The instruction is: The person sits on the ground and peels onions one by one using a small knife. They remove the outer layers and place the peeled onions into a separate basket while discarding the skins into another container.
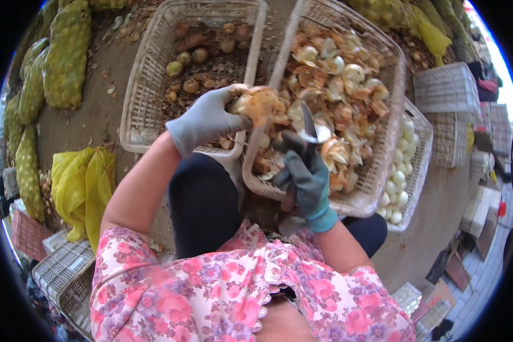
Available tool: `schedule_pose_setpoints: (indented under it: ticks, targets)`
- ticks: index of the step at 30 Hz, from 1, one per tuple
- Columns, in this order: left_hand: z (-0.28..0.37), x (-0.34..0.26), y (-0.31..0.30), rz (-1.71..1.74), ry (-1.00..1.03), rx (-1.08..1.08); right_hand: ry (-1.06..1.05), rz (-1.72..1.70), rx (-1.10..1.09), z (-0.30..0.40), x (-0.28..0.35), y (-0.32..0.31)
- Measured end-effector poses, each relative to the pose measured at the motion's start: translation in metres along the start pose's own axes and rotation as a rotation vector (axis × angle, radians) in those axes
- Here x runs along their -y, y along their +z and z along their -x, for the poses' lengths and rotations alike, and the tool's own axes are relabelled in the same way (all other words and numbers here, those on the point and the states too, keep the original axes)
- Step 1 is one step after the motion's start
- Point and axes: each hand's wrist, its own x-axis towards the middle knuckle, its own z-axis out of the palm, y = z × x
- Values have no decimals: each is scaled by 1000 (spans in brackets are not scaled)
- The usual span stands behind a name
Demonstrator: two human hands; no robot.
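Grey-gloved, my left hand (213,113) grips an onion (260,104) whose brown outer skin hangs loose and partly torn. It is held above the near rim of a white plastic crate (395,128) heaped with onion skins (340,85). My right hand (305,175), in a teal and dark glove, is closed around the handle of a knife (308,122). The blade points up and away from me over the skins, apart from the onion. Left of that crate stands another crate (130,107) holding several unpeeled onions (192,57) and scraps of skin.
A crate (423,145) of peeled white onions (399,179) stands at the right, partly behind the skins crate. Yellow mesh sacks of onions (66,55) line the left. A crumpled yellow mesh bag (79,188) lies nearer me. Stacked crates (446,94) stand at the far right.
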Motion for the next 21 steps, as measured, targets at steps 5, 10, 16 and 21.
schedule_pose_setpoints:
  ticks: [5, 10, 16, 21]
  targets:
    - [37, -38, 92, -605, 283, -163, -220, 116, 9, 1, 18, -15]
    - [55, -24, 143, -285, 232, -188, -7, -226, -61, 31, 13, -45]
    - [68, 2, 179, 527, -60, -11, -14, -178, -110, 49, -6, -79]
    - [74, 18, 184, 916, -66, 141, -31, 301, -220, 40, -1, -115]
